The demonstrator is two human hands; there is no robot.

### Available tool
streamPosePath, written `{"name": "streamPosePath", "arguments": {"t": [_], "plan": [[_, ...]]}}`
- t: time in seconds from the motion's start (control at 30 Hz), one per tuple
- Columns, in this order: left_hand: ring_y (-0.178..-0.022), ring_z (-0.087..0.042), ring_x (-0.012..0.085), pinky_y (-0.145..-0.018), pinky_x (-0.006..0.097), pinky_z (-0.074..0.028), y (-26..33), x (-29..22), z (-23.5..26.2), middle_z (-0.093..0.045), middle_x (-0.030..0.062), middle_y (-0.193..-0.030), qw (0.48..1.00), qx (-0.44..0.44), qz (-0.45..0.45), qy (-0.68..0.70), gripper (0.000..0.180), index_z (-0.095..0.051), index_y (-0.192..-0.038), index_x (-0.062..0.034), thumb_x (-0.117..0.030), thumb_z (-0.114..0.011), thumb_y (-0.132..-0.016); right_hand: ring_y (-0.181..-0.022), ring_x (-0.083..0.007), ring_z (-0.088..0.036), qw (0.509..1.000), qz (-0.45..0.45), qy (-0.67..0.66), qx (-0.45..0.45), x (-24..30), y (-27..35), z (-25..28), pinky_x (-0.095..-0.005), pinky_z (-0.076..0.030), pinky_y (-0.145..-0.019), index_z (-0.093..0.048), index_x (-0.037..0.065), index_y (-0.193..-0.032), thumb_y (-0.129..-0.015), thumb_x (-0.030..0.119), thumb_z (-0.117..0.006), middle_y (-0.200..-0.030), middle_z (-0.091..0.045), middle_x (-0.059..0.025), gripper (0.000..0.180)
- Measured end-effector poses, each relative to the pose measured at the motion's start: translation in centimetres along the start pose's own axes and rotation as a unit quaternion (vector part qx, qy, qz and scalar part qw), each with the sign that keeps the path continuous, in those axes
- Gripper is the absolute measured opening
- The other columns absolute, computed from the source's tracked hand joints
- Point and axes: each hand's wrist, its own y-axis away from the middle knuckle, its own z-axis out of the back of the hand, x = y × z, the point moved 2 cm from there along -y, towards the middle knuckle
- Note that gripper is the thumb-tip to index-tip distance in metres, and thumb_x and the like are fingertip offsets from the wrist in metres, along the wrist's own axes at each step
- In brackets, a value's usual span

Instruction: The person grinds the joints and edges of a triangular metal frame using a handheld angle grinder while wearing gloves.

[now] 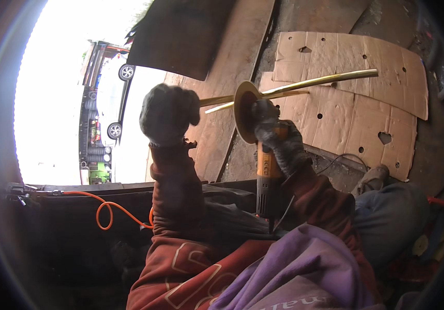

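Observation:
My left hand, in a dark grey glove, is closed around one end of a shiny gold-coloured metal tube. My right hand, gloved too, grips an orange-and-black angle grinder, its body pointing down towards my lap. A large round tan disc sits at the grinder's head, edge-on across the gold metal. Behind the disc, gold lengths cross; a long tube reaches out to the right. The disc hides the crossing, so I cannot tell whether it touches the metal.
Flattened cardboard with holes lies on the floor at right. A dark sheet juts in at the top. An orange hose loops at left. A parked white car stands outside in bright light. My shoe rests near the cardboard.

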Motion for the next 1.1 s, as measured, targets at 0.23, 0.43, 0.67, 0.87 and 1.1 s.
{"name": "streamPosePath", "arguments": {"t": [0.23, 0.43, 0.67, 0.87, 1.1], "plan": [[-0.047, -0.045, 0.0166, -0.046, 0.026, -0.039, 0.1, 0.6, 5.7, -0.048, 0.0018, -0.059, 0.95, -0.21, 0.079, 0.216, 0.053, -0.059, -0.096, -0.0023, -0.049, -0.033, -0.097, -0.072, -0.014, -0.062, 1.0, -0.007, -0.016, 0.001, -2.1, 0.6, -0.6, -0.0281, -0.053, -0.064, -0.052, 0.006, -0.1, -0.077, 0.011, -0.075, -0.087, -0.064, -0.006, 0.033], [-0.06, -0.053, 0.015, -0.057, 0.027, -0.047, 1.6, 1.3, 7.0, -0.056, 0.0018, -0.078, 0.967, -0.189, 0.102, 0.134, 0.043, -0.061, -0.094, -0.0055, -0.044, -0.043, -0.093, -0.072, -0.0151, -0.062, 0.999, -0.014, -0.028, 0.023, -1.9, 1.2, -1.9, -0.0286, -0.053, -0.063, -0.052, 0.007, -0.101, -0.077, 0.009, -0.074, -0.086, -0.064, -0.0068, 0.033], [-0.054, -0.048, 0.0096, -0.053, 0.029, -0.046, 1.8, -0.4, 4.7, -0.041, 0.0006, -0.057, 0.938, -0.161, 0.036, -0.305, 0.029, -0.048, -0.114, 0.0057, -0.016, -0.043, -0.095, -0.066, -0.0115, -0.058, 1.0, -0.018, -0.011, -0.005, -2.1, 0.6, -1.2, -0.0278, -0.05, -0.06, -0.05, 0.006, -0.097, -0.074, 0.012, -0.078, -0.08, -0.061, -0.0038, 0.038], [-0.073, -0.061, 0.0153, -0.07, 0.027, -0.052, 2.1, -0.7, 2.9, -0.06, 0.0034, -0.067, 0.804, -0.137, -0.086, -0.572, 0.009, -0.063, -0.072, -0.0028, -0.002, -0.068, -0.065, -0.071, -0.0137, -0.062, 0.999, 0.028, -0.002, 0.026, -2.5, 1.0, -1.0, -0.0292, -0.052, -0.064, -0.057, 0.007, -0.098, -0.079, 0.014, -0.073, -0.085, -0.064, -0.0053, 0.026], [-0.053, -0.05, 0.0071, -0.054, 0.019, -0.046, 2.1, -1.5, 1.6, -0.047, -0.0018, -0.057, 0.76, -0.092, -0.118, -0.633, 0.039, -0.053, -0.111, 0.0097, 0.004, -0.064, -0.073, -0.069, -0.013, -0.061, 0.998, 0.019, -0.056, 0.017, -3.4, 0.5, -1.2, -0.0282, -0.053, -0.062, -0.057, 0.006, -0.096, -0.078, 0.015, -0.075, -0.083, -0.064, -0.0058, 0.026]]}}
